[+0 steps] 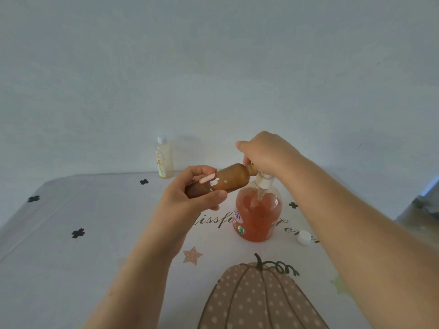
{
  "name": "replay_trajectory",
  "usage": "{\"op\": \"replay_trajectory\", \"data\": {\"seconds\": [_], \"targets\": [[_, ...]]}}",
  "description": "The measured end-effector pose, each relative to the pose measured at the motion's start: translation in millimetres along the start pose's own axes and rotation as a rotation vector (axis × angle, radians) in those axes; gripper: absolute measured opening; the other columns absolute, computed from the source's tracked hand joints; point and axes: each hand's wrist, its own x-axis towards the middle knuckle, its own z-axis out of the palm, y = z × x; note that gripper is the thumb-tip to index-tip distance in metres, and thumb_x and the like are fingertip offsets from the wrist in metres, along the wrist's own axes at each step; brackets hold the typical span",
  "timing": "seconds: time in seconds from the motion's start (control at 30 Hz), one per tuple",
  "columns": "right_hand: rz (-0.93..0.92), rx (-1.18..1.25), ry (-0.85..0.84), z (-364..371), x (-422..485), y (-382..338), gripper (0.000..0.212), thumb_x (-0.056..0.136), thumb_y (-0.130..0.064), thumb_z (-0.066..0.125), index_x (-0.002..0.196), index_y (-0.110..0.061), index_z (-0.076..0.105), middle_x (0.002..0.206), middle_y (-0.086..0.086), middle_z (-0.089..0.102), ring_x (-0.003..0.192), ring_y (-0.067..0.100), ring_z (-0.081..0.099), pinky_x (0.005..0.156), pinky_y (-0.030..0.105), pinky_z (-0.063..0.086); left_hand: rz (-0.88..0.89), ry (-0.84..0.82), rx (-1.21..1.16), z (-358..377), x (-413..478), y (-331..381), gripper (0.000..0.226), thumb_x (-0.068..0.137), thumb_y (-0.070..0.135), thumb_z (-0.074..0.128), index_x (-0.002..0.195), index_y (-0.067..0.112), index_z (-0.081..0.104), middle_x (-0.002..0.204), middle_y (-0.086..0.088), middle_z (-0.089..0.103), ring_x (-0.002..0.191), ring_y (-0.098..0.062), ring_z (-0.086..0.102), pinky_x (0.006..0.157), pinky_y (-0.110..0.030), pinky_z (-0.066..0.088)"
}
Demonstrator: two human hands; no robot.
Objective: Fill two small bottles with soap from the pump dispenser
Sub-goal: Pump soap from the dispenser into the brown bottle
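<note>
Bottle-filling at the pump, seen from the head camera. Your left hand (190, 198) grips the small brown bottle (225, 180) round its lower half, thumb on the near side and fingers over the far side. It holds the bottle tilted close to level above the table (95, 210), with the open neck laid against the spout of the pump head (263, 180). Your right hand (266, 153) sits on that pump head with its fingers curled down round it. One fingertip lies beside the bottle's neck; whether it pinches the neck cannot be told. The pump dispenser (257, 214) stands on the table beneath, its clear body well filled with orange soap. A white cap (304, 237) lies to the right of the dispenser, apart from it. A second small bottle (164, 157), clear with pale yellow contents and capped, stands at the far edge of the table by the wall.

Handling, as judged: the brown bottle looks like light, stiff plastic with torn label patches. Soap at the neck would make it slippery, so hold the body rather than the neck. The dispenser is probably heavy and stable, yet an off-centre push could tip it, so press straight down on the head. The narrow neck leaves little margin at the spout.
</note>
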Motion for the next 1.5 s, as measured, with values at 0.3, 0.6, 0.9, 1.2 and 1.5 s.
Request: {"op": "replay_trajectory", "data": {"seconds": [0.3,0.6,0.9,1.2,1.5], "targets": [[-0.024,-0.034,-0.013,-10,-3,-6,0.040,0.097,-0.037,0.045,0.096,-0.010,0.075,0.066,0.002,0.066,0.058,0.020,0.058,0.066,0.030,0.046,-0.004,-0.006,-0.007,2,-3,2,0.041,0.062,0.017,0.084,0.099,0.027,0.069,0.076,0.005,0.070,0.069,-0.022,0.067,0.075,-0.033,0.052],[-0.025,0.032,-0.106,-8,-1,-4,0.045,0.100,-0.044,0.046,0.096,-0.010,0.074,0.064,0.000,0.068,0.065,0.021,0.058,0.073,0.033,0.047,0.009,-0.013,-0.019,1,0,0,0.039,0.064,0.015,0.078,0.101,0.021,0.069,0.069,0.008,0.066,0.066,-0.016,0.064,0.093,-0.052,0.051],[-0.021,0.062,-0.142,2,1,3,0.043,0.101,-0.045,0.045,0.087,-0.014,0.073,0.076,0.003,0.075,0.083,0.026,0.072,0.093,0.041,0.054,0.015,-0.014,0.031,-3,3,-3,0.036,0.063,0.014,0.079,0.096,0.026,0.071,0.077,0.002,0.069,0.070,-0.018,0.066,0.098,-0.056,0.047],[-0.027,0.076,-0.091,2,0,4,0.043,0.098,-0.044,0.046,0.091,-0.013,0.074,0.071,0.001,0.071,0.074,0.023,0.066,0.087,0.038,0.053,0.010,-0.023,-0.006,-2,2,-3,0.039,0.064,0.012,0.079,0.101,0.020,0.069,0.071,0.000,0.065,0.069,-0.017,0.065,0.098,-0.059,0.046],[-0.047,-0.022,0.003,-10,-3,-3,0.042,0.098,-0.043,0.044,0.096,-0.013,0.073,0.071,0.001,0.065,0.066,0.019,0.061,0.067,0.031,0.044,0.024,-0.020,-0.029,1,-1,0,0.037,0.065,0.014,0.079,0.099,0.023,0.070,0.082,0.003,0.070,0.069,-0.017,0.066,0.094,-0.051,0.052]]}}
